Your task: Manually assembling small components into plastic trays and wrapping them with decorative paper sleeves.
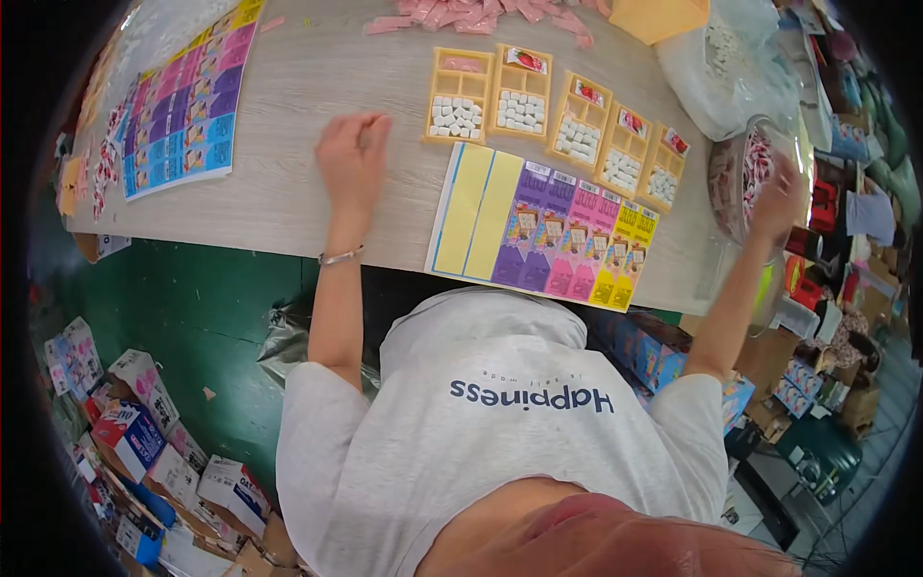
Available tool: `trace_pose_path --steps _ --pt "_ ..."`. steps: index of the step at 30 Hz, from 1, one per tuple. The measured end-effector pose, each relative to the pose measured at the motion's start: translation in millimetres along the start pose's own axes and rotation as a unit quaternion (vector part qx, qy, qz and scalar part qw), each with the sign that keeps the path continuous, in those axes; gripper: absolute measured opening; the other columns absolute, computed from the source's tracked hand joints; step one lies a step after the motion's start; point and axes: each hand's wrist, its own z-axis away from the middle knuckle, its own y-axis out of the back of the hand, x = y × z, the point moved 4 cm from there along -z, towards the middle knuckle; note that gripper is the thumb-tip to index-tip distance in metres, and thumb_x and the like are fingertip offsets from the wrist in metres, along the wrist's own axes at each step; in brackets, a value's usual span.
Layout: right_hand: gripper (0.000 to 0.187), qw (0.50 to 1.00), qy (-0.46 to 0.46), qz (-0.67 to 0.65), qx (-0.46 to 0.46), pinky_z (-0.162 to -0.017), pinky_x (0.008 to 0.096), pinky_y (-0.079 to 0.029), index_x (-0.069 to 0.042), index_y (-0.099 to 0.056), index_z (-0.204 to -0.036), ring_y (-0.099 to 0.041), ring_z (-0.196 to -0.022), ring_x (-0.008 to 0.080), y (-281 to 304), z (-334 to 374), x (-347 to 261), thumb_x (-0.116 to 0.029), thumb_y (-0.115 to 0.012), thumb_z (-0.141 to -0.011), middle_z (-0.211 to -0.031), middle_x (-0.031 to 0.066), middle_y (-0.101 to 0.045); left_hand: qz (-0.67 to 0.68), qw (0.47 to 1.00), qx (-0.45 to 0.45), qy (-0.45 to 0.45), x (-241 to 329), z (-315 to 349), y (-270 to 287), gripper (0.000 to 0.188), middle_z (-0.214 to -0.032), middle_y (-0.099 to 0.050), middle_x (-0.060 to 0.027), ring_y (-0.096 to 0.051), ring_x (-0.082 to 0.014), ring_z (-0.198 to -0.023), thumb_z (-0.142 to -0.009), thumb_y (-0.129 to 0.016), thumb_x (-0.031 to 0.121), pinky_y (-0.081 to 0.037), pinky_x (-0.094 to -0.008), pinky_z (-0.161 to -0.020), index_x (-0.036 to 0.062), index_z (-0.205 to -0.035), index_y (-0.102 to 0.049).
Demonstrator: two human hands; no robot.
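Note:
Over the table, left of the trays, my left hand [353,154] is closed, its fingers curled together and nothing visible in them. My right hand [777,197], smeared by motion, is at the rim of a clear plastic tub [723,192] holding small red-and-white wrapped packets [758,159]. Its fingers are hard to make out. Between my hands, several pale yellow compartment trays [522,82] stand in a curved row. White pellet-like pieces [520,111] fill their near compartments. A pink packet [462,64] lies in the leftmost tray; the others hold strawberry-printed packets [526,60].
A printed card sheet [471,212] with yellow, purple and pink strips lies before the trays. More colourful sheets [187,106] are at the left. Pink strips [461,13] are heaped at the far edge, and a clear bag [716,72] of white pieces sits far right. Cartons [144,385] crowd the floor.

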Motion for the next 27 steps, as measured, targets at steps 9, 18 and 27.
trace_pose_path --steps 9,18,27 --pt "0.018 0.917 0.372 -0.089 -0.111 -0.073 0.0335 -0.053 -0.014 -0.074 -0.091 -0.065 -0.083 0.0185 -243.8 67.7 -279.2 -0.011 -0.075 -0.073 -0.084 -0.0028 -0.069 -0.013 0.995 -0.016 -0.096 31.2 -12.3 -8.1 0.02 -0.082 -0.068 0.0018 -0.062 -0.0203 -0.09 -0.084 -0.078 0.031 -0.041 -0.0375 -0.084 0.0126 -0.081 -0.071" --pt "0.028 0.916 0.322 -0.066 -0.228 -0.096 0.0388 -0.044 -0.018 -0.074 -0.109 -0.057 -0.114 0.0207 -247.4 90.2 -276.5 -0.016 -0.072 -0.081 -0.11 -0.0029 -0.069 -0.144 0.948 -0.118 -0.26 58.1 -27.7 -66.4 0.047 -0.141 -0.057 -0.0065 -0.051 -0.0263 -0.131 -0.096 -0.062 0.036 -0.034 -0.049 -0.111 0.0139 -0.137 -0.058" --pt "0.03 0.953 0.132 -0.181 -0.205 -0.096 0.0416 -0.044 -0.012 -0.072 -0.114 -0.061 -0.109 0.027 -108.6 95.9 -191.4 -0.013 -0.073 -0.084 -0.113 0.0054 -0.069 -0.197 0.917 -0.217 -0.272 47.9 -22.8 -92.6 0.073 -0.163 -0.03 -0.0046 -0.026 -0.0287 -0.151 -0.098 -0.051 0.055 -0.018 -0.0585 -0.119 0.0129 -0.155 -0.034"
